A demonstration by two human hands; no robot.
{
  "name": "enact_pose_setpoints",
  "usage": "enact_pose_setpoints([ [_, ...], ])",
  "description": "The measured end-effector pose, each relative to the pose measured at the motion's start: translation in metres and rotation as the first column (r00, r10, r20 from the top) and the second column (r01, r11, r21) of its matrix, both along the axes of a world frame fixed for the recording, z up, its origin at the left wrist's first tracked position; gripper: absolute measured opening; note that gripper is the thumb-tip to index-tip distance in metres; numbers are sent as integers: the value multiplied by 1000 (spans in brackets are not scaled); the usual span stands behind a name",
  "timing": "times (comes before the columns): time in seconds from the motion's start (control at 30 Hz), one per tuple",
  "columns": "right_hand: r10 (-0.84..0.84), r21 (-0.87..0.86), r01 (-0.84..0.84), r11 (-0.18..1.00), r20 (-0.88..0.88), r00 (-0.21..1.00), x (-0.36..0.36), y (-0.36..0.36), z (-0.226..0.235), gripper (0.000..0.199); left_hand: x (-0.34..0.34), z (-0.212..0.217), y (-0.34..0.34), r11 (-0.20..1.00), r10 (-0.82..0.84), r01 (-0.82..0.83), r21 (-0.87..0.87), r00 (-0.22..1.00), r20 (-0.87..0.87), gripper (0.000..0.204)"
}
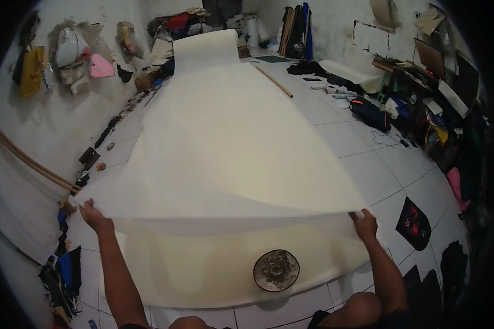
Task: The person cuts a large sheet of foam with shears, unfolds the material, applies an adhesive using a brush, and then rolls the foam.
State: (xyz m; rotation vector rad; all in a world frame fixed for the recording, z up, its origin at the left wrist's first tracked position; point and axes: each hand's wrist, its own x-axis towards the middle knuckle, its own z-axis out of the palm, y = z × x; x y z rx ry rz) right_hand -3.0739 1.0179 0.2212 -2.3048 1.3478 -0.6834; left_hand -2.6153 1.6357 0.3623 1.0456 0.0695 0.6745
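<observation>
A wide white sheet [236, 148] stretches from my hands to the far end of the room, where a thick roll [206, 46] of it lies. My left hand [96, 216] is closed on the sheet's near left corner. Its near right corner is pinched in my right hand [364, 223]. Between the hands the near edge hangs raised and nearly straight. Beneath it lies a cream-coloured sheet [186, 268] on the floor. A round, worn, dark disc-shaped weight [276, 270] rests on that lower sheet, close to its front edge.
On the tiled floor a wooden stick [274, 82] lies along the sheet's right side. A black printed fabric piece [414, 223] is at right. Piled clutter and a dark bag [370, 113] line the right wall. Scraps [66, 274] run along the left wall, under hanging bags [74, 55].
</observation>
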Motion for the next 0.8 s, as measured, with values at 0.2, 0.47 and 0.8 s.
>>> enact_pose_setpoints([
  [0.2,181,-321,-134,938,119,976,-9,-38,62,30,-115,30,28,971,107,-142,192,978,179,52],
  [0.47,425,-53,-438,897,-166,890,-107,-13,-48,30,-216,-254,129,998,38,-55,-14,832,-553,47],
  [0.8,-54,279,-77,957,434,899,-65,-71,-31,51,-147,-211,133,961,-150,255,110,809,-568,48],
])
